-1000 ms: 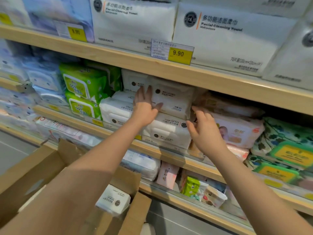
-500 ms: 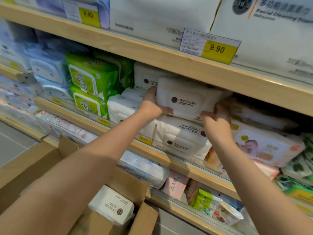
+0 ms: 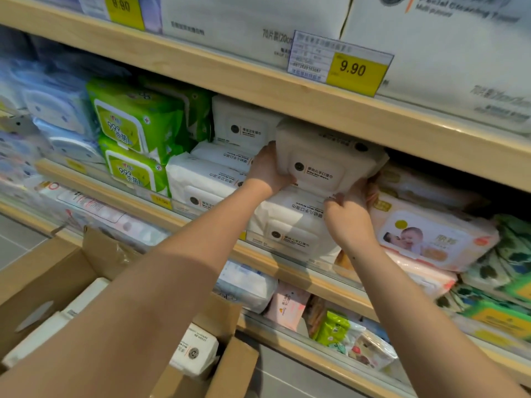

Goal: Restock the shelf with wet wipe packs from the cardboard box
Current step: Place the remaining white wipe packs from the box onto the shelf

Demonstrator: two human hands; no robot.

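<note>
A white wet wipe pack (image 3: 324, 159) sits on top of another white pack (image 3: 290, 222) on the middle wooden shelf (image 3: 287, 262). My left hand (image 3: 265, 170) grips its left end and my right hand (image 3: 349, 214) holds its lower right corner. More white packs (image 3: 201, 179) are stacked to the left. The open cardboard box (image 3: 86, 265) stands at the lower left, with white packs (image 3: 195, 351) inside, partly hidden by my left arm.
Green packs (image 3: 135, 133) and blue packs (image 3: 54, 110) fill the shelf's left side. A pink baby pack (image 3: 431, 239) and leaf-patterned packs (image 3: 508, 268) lie to the right. The upper shelf board (image 3: 230, 79) with a 9.90 price tag (image 3: 342, 64) hangs close above the held pack.
Both hands went from resting open against the stacked packs to gripping the top white pack at its two ends. The view has moved closer to the shelf.
</note>
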